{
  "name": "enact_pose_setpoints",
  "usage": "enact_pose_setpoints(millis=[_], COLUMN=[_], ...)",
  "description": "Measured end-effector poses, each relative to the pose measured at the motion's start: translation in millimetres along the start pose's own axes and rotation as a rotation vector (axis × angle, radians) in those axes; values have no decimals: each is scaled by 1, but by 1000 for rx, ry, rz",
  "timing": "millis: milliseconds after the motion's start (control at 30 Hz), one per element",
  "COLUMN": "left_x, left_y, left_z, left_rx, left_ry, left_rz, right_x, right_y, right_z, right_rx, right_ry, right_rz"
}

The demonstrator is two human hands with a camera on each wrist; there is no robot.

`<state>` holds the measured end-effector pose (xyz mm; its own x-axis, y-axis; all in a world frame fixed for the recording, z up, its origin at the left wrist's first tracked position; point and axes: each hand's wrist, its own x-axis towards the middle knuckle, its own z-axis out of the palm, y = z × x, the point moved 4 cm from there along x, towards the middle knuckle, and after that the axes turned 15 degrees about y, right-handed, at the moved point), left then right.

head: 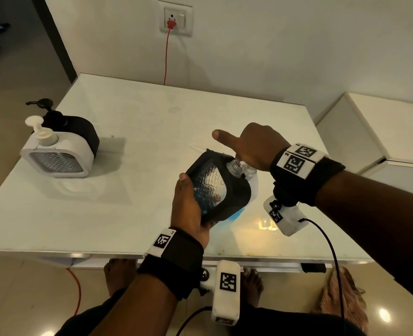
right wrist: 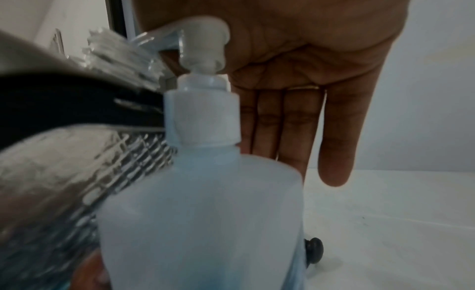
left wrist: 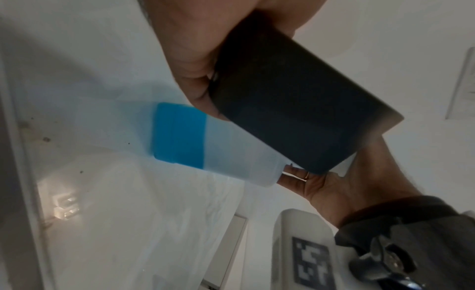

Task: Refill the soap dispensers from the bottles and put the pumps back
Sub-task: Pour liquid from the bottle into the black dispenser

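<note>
My left hand grips a black soap dispenser with a clear ribbed window, tilted over the table, pump off. Its clear threaded neck sits right at the nozzle of a translucent refill bottle with blue liquid low inside. My right hand lies flat-fingered on top of the bottle, palm on its white pump head. In the right wrist view the fingers hang straight behind the bottle. The left wrist view shows the bottle behind the black dispenser.
At the left of the white table stand a white dispenser and a black one, both with pumps on. A red cable runs down the wall. A white cabinet stands to the right.
</note>
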<state>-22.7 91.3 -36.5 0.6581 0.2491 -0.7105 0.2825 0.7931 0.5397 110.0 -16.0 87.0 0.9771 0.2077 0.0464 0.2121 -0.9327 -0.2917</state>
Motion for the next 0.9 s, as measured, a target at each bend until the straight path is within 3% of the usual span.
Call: enact_pose_setpoints(millis=[133,433,667,900], left_x=[-1,-4,-4,-6], left_y=[0,1,1,2], left_z=[1,1,1,1], left_rx=[1,9,23,31], left_ry=[-7,1,4,11], left_rz=[-2,-1,4,2], right_x=[3,2,3,2], right_y=[1,2,2,4], right_z=[0,4,2,2], right_rx=[47,-33,73,-34], right_ry=[-47,36,-36,46], right_rz=[17,3,14,8])
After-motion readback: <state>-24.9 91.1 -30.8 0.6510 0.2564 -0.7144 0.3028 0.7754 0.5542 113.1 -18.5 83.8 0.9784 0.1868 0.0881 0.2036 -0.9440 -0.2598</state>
